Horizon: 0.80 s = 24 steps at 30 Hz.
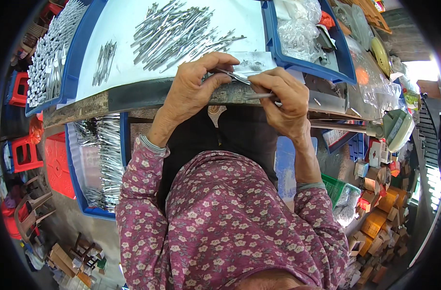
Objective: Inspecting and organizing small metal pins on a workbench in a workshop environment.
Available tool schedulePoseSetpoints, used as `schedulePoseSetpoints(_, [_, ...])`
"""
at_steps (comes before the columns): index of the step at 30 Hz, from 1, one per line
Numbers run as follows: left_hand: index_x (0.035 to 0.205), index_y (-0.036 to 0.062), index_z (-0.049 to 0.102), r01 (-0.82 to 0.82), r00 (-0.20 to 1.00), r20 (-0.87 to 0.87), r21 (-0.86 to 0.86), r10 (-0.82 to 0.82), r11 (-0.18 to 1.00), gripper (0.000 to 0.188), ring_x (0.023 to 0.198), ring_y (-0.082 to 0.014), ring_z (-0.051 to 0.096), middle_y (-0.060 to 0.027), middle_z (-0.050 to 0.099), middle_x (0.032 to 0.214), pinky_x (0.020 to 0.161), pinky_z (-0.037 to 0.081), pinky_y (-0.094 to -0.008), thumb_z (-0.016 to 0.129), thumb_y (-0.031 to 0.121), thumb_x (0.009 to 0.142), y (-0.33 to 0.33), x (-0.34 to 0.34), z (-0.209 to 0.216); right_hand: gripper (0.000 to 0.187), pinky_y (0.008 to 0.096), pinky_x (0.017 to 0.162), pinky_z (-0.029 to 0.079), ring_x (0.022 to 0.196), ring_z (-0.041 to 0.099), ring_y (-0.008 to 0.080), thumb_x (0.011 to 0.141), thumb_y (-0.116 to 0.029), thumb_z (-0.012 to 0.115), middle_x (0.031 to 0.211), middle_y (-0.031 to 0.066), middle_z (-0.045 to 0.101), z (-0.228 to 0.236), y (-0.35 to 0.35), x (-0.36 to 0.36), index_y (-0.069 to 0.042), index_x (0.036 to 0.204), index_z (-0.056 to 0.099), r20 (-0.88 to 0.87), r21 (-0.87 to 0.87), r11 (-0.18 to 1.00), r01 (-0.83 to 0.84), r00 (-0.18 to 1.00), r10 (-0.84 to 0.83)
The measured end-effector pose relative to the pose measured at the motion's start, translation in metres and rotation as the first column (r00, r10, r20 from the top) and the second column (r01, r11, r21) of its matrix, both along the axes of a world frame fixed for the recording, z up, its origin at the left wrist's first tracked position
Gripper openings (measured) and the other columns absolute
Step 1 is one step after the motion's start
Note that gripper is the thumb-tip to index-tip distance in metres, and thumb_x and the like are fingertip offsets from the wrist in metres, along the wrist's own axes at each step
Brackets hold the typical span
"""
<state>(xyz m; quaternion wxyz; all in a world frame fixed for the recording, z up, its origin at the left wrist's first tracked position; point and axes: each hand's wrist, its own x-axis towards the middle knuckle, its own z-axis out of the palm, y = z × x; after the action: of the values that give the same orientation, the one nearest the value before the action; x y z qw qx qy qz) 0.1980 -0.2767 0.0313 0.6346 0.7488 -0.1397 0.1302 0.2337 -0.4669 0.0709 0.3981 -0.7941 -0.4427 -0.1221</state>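
Note:
Over the table's near edge, both hands meet at a slim silver metal piece. My left hand is closed, its thumb and fingers pinching the left end of that piece. The other end lies at the fingers of my right hand, which are curled closed. A second slender metal rod sticks out leftward from my right fist; its exact kind I cannot make out. Just beyond the hands lies a pale sheet with dark grey specks. A large loose heap of slim silver metal pieces spreads over the white tabletop.
A smaller bunch of metal pieces lies to the left. Blue trays flank the work surface: the left tray holds white-wrapped bundles, the right tray clear plastic bags. Below the table is a blue crate of metal pieces. A grey-green lamp-like object stands right.

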Motion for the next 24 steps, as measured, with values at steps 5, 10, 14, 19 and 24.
schedulePoseSetpoints(5, [0.106,0.0029,0.06,0.032,0.999,0.019,0.028,-0.033,0.999,0.029,0.083,-0.015,0.063,-0.0086,0.065,0.089,0.076,0.05,-0.0242,0.058,-0.003,0.078,-0.002,-0.001,0.001,0.025,0.0318,0.056,0.045,0.066,0.058,0.0249,0.064,0.007,0.063,0.074,0.0086,0.057,-0.003,0.0,-0.001,-0.005,0.087,0.06,0.067,-0.01,1.0,-0.001,0.998,0.001])
schedulePoseSetpoints(10, [0.107,0.0032,0.061,0.034,0.999,0.011,0.024,-0.034,0.999,0.03,0.085,-0.0144,0.063,-0.0086,0.066,0.091,0.077,0.05,-0.0237,0.058,-0.002,0.078,-0.003,-0.002,0.001,0.025,0.0318,0.056,0.045,0.066,0.058,0.0245,0.065,0.007,0.063,0.073,0.0083,0.057,-0.004,0.0,-0.002,-0.005,0.086,0.06,0.086,-0.02,1.0,-0.004,0.996,0.006])
schedulePoseSetpoints(14, [0.106,0.0038,0.062,0.038,0.999,-0.007,-0.008,-0.038,0.999,0.029,0.085,-0.0133,0.062,-0.0078,0.066,0.093,0.077,0.05,-0.0233,0.059,-0.002,0.078,-0.004,-0.003,0.001,0.027,0.0321,0.056,0.045,0.067,0.058,0.024,0.063,0.007,0.063,0.073,0.0076,0.057,-0.004,-0.002,-0.002,-0.005,0.087,0.061,0.085,-0.059,0.998,0.004,0.996,0.001])
schedulePoseSetpoints(19, [0.105,0.0033,0.063,0.019,0.999,-0.036,-0.057,-0.021,0.998,0.027,0.084,-0.012,0.062,-0.0077,0.066,0.094,0.076,0.05,-0.0222,0.059,-0.002,0.078,-0.004,-0.002,-0.002,0.031,0.032,0.059,0.045,0.072,0.057,0.0232,0.06,0.007,0.062,0.075,0.0058,0.058,-0.004,-0.002,0.002,-0.006,0.088,0.062,0.124,-0.146,0.989,0.008,0.992,0.011])
schedulePoseSetpoints(24, [0.105,0.002,0.062,-0.004,0.994,-0.105,-0.156,-0.013,0.988,0.026,0.082,-0.0118,0.062,-0.0077,0.066,0.092,0.074,0.05,-0.0217,0.054,-0.004,0.081,-0.011,0.0,-0.007,0.032,0.0323,0.061,0.045,0.072,0.055,0.0229,0.06,0.006,0.061,0.076,0.0039,0.058,-0.007,-0.006,0.012,-0.008,0.088,0.062,0.058,-0.184,0.983,0.003,0.998,0.008])
